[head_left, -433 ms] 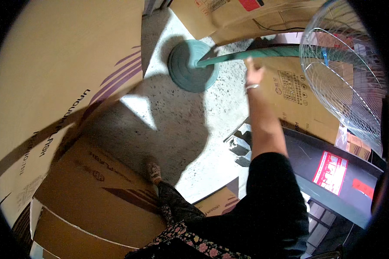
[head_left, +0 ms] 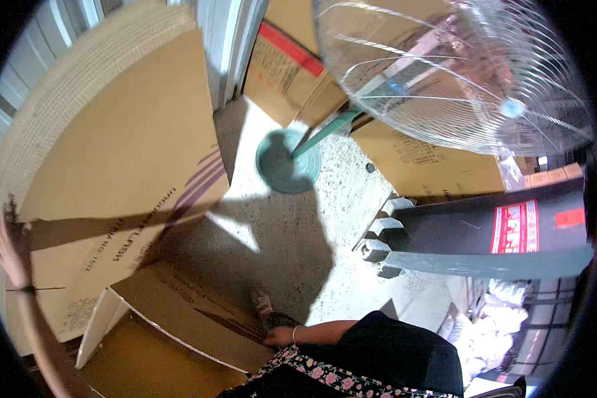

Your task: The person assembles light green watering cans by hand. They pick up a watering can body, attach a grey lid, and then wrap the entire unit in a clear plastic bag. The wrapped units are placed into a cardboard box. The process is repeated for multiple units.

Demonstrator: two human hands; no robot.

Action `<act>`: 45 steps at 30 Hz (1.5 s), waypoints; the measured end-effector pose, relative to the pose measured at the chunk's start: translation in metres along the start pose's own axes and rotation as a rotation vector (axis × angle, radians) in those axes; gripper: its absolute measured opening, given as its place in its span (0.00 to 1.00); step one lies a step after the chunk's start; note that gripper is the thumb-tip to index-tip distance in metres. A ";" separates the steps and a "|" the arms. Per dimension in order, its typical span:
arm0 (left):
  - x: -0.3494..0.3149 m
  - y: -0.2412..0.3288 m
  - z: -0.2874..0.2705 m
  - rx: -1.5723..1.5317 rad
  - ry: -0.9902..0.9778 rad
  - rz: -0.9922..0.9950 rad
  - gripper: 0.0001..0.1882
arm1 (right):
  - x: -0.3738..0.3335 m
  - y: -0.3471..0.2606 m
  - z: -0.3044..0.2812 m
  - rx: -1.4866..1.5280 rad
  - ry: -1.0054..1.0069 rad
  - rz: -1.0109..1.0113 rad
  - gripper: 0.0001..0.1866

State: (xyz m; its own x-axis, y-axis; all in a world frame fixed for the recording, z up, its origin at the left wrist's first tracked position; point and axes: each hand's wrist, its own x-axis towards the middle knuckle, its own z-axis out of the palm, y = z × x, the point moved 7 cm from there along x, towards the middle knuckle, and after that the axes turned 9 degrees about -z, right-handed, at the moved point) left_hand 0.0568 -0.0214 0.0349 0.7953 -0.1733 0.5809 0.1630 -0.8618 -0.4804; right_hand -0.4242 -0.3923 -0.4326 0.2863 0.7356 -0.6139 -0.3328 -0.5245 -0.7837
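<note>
Speckled floor (head_left: 351,205) shows pale and brightly lit between pieces of cardboard, with a dark shadow spread over its middle. At the far left, the left hand (head_left: 8,247) is flat with its fingers extended, against a tall stack of cardboard sheets (head_left: 129,132) near the outer edge; a dark band circles that wrist. Low in the middle, the right hand (head_left: 280,336) has curled fingers beside the near end of a brown cardboard piece (head_left: 186,302); whether it grips this, I cannot tell. That brown piece sits just beside the stack's lower part. Farther out, a fan's round green base (head_left: 286,166) rests on the floor, its green pole (head_left: 331,131) rising toward the wire guard (head_left: 411,109) at upper right. Below the guard is a printed cardboard box (head_left: 438,169), then a dark panel (head_left: 444,222) bearing a red-and-white label (head_left: 516,227).
</note>
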 end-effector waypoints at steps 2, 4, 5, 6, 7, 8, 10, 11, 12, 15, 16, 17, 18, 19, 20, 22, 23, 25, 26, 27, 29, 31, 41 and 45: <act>-0.063 0.016 -0.059 -0.460 0.128 0.047 0.35 | -0.011 -0.065 0.011 0.021 -0.028 -0.051 0.29; -0.186 0.032 -0.067 -1.230 -0.330 -0.454 0.34 | -0.034 -0.129 -0.003 -0.076 -0.052 -0.090 0.28; -0.253 0.052 -0.084 -1.413 -0.596 -0.500 0.31 | -0.038 -0.123 -0.001 0.013 0.013 -0.091 0.30; -0.322 0.073 -0.103 -1.540 -0.875 -0.573 0.29 | -0.043 -0.123 -0.002 -0.001 0.099 -0.098 0.30; -0.401 0.078 -0.114 -1.377 -1.048 -0.471 0.27 | -0.045 -0.130 -0.008 -0.018 0.181 -0.112 0.30; -0.440 0.084 -0.159 -1.296 -1.163 -0.422 0.25 | -0.049 -0.135 -0.008 -0.036 0.258 -0.120 0.30; -0.555 0.088 -0.213 -1.624 -1.345 -0.804 0.24 | -0.071 -0.149 -0.007 -0.102 0.628 -0.128 0.28; -0.625 0.083 -0.222 -1.627 -1.404 -0.899 0.24 | -0.087 -0.170 -0.001 -0.266 0.843 -0.226 0.26; -0.657 0.074 -0.247 -1.544 -1.408 -0.939 0.23 | -0.102 -0.202 0.013 -0.444 1.019 -0.354 0.24; -0.745 0.015 -0.304 -1.397 -1.416 -0.938 0.23 | -0.115 -0.289 0.105 -0.725 0.957 -0.703 0.22; -0.776 -0.009 -0.325 -1.359 -1.405 -0.957 0.22 | -0.105 -0.304 0.147 -0.743 0.866 -0.777 0.22; -0.807 -0.036 -0.349 -1.329 -1.395 -0.975 0.22 | -0.087 -0.312 0.195 -0.782 0.731 -0.737 0.21; -0.836 -0.063 -0.372 -1.312 -1.369 -0.996 0.22 | -0.070 -0.319 0.245 -0.667 0.497 -0.621 0.22; -0.864 -0.087 -0.398 -1.290 -1.348 -1.026 0.22 | -0.048 -0.303 0.293 -0.612 0.355 -0.581 0.23; -0.886 -0.108 -0.422 -1.276 -1.328 -1.063 0.22 | -0.015 -0.266 0.334 -0.457 0.225 -0.494 0.28; -0.923 -0.142 -0.458 -1.268 -1.272 -1.186 0.21 | 0.026 -0.214 0.363 -0.283 0.282 -0.226 0.37; -0.950 -0.157 -0.493 -1.229 -1.239 -1.299 0.21 | 0.023 -0.242 0.400 -0.402 0.273 -0.143 0.38; -0.995 -0.181 -0.545 -1.156 -1.183 -1.504 0.21 | 0.040 -0.259 0.434 0.135 0.133 0.046 0.19; -1.017 -0.191 -0.569 -1.094 -1.177 -1.616 0.21 | 0.061 -0.265 0.440 0.133 0.105 0.003 0.17; -1.039 -0.199 -0.595 -0.981 -1.227 -1.751 0.23 | 0.066 -0.291 0.447 0.050 0.320 0.009 0.18; -1.095 -0.193 -0.635 -0.825 -1.237 -1.921 0.26 | 0.091 -0.301 0.460 0.002 0.324 -0.071 0.20; -1.114 -0.207 -0.646 -0.752 -1.161 -1.982 0.27 | 0.112 -0.319 0.477 -0.129 0.236 -0.010 0.21; -1.084 -0.337 -0.612 -1.187 -0.856 -1.729 0.20 | 0.148 -0.427 0.537 -0.828 0.724 -0.821 0.26; -1.118 -0.406 -0.611 -1.079 -0.802 -1.784 0.19 | 0.196 -0.472 0.605 -0.791 0.452 -0.918 0.19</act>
State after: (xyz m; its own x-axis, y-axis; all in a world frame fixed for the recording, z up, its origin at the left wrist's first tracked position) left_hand -1.2550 0.2314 -0.0177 0.2823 0.7742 -0.5666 0.7053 0.2329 0.6696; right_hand -0.7545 0.2588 -0.1257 0.4534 0.8319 0.3200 0.7209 -0.1311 -0.6806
